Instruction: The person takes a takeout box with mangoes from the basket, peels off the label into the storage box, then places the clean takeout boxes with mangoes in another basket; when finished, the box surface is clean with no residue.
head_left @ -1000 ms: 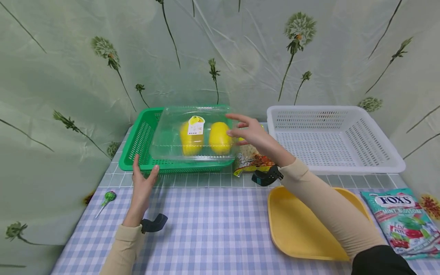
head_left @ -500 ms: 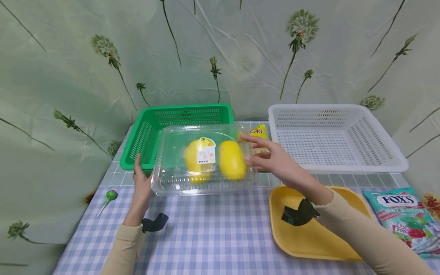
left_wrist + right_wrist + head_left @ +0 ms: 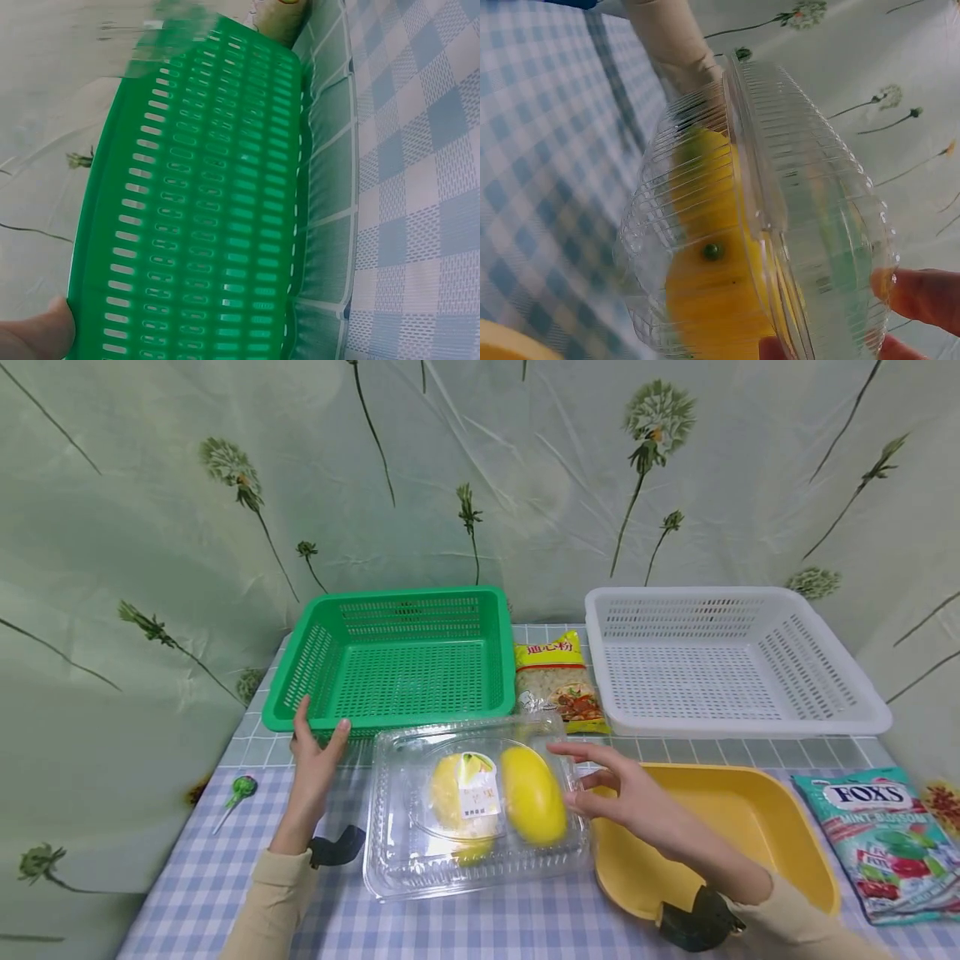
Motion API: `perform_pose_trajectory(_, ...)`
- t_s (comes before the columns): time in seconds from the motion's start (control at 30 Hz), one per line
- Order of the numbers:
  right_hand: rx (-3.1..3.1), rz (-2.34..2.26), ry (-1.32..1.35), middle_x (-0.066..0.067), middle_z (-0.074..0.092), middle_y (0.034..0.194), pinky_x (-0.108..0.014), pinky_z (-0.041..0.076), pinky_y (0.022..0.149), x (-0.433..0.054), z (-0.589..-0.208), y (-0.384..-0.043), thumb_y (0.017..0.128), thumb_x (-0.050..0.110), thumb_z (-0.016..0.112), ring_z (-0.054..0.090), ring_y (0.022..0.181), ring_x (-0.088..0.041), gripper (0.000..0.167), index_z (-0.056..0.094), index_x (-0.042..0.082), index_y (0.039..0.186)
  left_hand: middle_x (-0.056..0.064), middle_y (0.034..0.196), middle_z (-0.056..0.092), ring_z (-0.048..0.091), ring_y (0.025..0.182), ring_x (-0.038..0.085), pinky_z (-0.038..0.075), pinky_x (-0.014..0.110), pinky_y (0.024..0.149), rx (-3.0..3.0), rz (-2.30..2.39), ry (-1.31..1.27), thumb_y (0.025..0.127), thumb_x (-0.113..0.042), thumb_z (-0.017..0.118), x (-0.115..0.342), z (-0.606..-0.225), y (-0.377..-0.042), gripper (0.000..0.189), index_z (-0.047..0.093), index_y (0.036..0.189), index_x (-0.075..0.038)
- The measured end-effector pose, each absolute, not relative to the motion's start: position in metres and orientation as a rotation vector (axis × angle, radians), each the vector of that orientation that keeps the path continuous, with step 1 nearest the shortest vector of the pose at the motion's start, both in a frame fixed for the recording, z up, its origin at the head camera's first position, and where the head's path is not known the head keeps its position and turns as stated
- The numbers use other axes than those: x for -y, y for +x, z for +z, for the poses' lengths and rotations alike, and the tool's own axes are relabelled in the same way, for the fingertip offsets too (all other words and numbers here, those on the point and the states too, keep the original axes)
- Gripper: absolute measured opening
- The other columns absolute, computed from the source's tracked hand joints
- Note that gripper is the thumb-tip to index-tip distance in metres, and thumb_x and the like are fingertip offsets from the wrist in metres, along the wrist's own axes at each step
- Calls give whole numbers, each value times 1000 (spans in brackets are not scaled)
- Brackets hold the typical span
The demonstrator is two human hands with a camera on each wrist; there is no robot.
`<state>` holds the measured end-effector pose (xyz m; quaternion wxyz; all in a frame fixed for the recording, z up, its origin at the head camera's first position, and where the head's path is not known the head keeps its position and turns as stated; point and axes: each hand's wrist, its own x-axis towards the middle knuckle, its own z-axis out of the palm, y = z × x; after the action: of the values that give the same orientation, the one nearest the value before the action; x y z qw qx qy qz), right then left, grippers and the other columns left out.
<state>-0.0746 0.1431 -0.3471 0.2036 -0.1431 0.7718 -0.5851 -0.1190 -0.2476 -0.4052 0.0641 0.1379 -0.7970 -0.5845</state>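
In the head view, my right hand (image 3: pixel 637 797) holds a clear plastic clamshell box (image 3: pixel 397 835) by its right end. Through its lid show yellow mangoes (image 3: pixel 534 797), one partly behind a white label. The right wrist view has the box tilted, fingertips (image 3: pixel 922 296) pressing on its ribbed wall. My left hand (image 3: pixel 311 777) is at the front left corner of the green basket (image 3: pixel 390 723), gripping its rim. In the left wrist view the thumb (image 3: pixel 49 330) lies against that rim; the other left fingers are out of sight there.
A yellow pasta bag (image 3: pixel 558 681) lies between the green basket and a white basket (image 3: pixel 738 727). A yellow tray (image 3: pixel 720 835) sits front right, beside a FOX'S candy bag (image 3: pixel 881 843). A green lollipop (image 3: pixel 242 787) is at left on the checked cloth.
The right hand has brought the clamshell box from above the green basket toward the front, lower over the checked cloth. The pasta bag is now uncovered. The left hand stays at the basket rim.
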Motion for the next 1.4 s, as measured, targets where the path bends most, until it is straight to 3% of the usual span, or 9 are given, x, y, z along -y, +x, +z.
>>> perform_pose_trajectory(0.4, -2190, -1623, -381, -27, 32, 138, -36, 55, 73, -129, -380, -76, 90, 14, 68, 55, 99, -32, 52, 49, 9, 138, 28, 150, -13, 5, 136, 52, 22, 67, 103, 2465, -1717, 439, 97, -41, 52, 249, -406, -119, 82, -7, 154, -31)
perform_pose_trajectory(0.63, -2447, -1427, -443, -26, 43, 128, -35, 53, 72, -118, -387, -78, 88, 12, 69, 59, 94, -29, 50, 51, 12, 134, 30, 150, -12, 11, 133, 56, 22, 69, 101, 2520, -1668, 449, 98, -41, 50, 248, -403, -119, 82, -9, 153, -31)
perform_pose_trajectory(0.73, -2512, -1327, -461, -25, 45, 124, -36, 52, 72, -115, -386, -79, 89, 12, 68, 58, 92, -26, 51, 49, 13, 136, 26, 151, -17, 4, 136, 52, 22, 68, 102, 2533, -1694, 422, 98, -42, 48, 250, -402, -119, 82, -13, 152, -32)
perform_pose_trajectory(0.9, -2526, -1234, -548, -26, 45, 130, -37, 52, 73, -116, -382, -79, 91, 16, 65, 57, 90, -24, 54, 44, 10, 140, 9, 153, -28, -8, 141, 39, 26, 61, 105, 2541, -1829, 310, 100, -39, 46, 255, -399, -117, 83, -21, 149, -35)
perform_pose_trajectory(1.03, -2472, -1235, -579, -25, 44, 134, -39, 53, 77, -122, -379, -81, 94, 22, 63, 58, 95, -27, 53, 43, 10, 141, 5, 153, -30, -6, 140, 43, 26, 65, 103, 2640, -1847, 140, 102, -33, 45, 258, -394, -106, 82, -22, 149, -35)
perform_pose_trajectory(1.23, -2382, -1309, -605, -21, 43, 139, -34, 54, 79, -132, -377, -85, 96, 19, 59, 60, 99, -28, 48, 45, 5, 139, 18, 156, -12, 24, 131, 56, 27, 72, 97, 2840, -1792, -151, 103, -28, 47, 253, -387, -84, 72, -5, 153, -36)
perform_pose_trajectory(1.4, -2393, -1348, -650, -21, 47, 136, -32, 54, 76, -140, -375, -91, 97, 13, 57, 61, 99, -29, 42, 48, 3, 137, 18, 157, 1, 27, 131, 54, 32, 69, 96, 2900, -1845, -374, 102, -23, 49, 242, -388, -73, 62, 15, 154, -28)
